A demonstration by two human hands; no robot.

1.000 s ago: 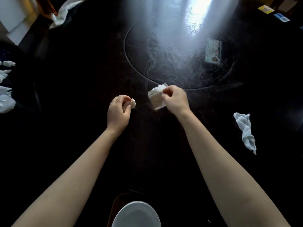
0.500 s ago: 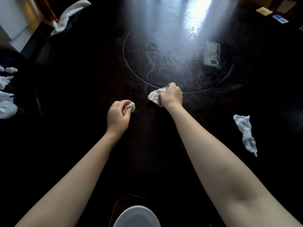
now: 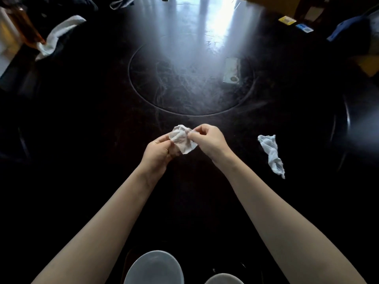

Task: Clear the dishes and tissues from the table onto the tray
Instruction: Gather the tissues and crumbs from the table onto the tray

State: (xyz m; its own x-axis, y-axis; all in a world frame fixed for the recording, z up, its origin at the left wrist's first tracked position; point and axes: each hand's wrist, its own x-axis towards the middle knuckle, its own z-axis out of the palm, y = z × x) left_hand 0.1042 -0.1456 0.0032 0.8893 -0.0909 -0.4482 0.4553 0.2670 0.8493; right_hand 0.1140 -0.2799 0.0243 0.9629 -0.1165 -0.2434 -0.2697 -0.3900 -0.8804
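Observation:
Both hands meet above the dark round table (image 3: 82, 130), just in front of its inset turntable ring. My left hand (image 3: 159, 153) and my right hand (image 3: 209, 140) pinch the same crumpled white tissue (image 3: 182, 139) between them. The small tissue scrap that the left hand held earlier is hidden. A second twisted white tissue (image 3: 270, 154) lies on the table to the right of my right wrist. At the bottom edge sit a pale bowl (image 3: 153, 267) and part of another dish (image 3: 223, 279); a dim brown tray edge (image 3: 128, 255) shows beside the bowl.
A flat card-like packet (image 3: 231, 70) lies on the turntable at the right. A white cloth (image 3: 57, 35) drapes over the far left edge. Yellow (image 3: 287, 19) and blue (image 3: 304, 28) packets lie far right, beside a blue cloth (image 3: 346, 29).
My two hands have come together; the left hand, which held a small scrap apart, now grips the right hand's tissue too. The view has tilted up a little.

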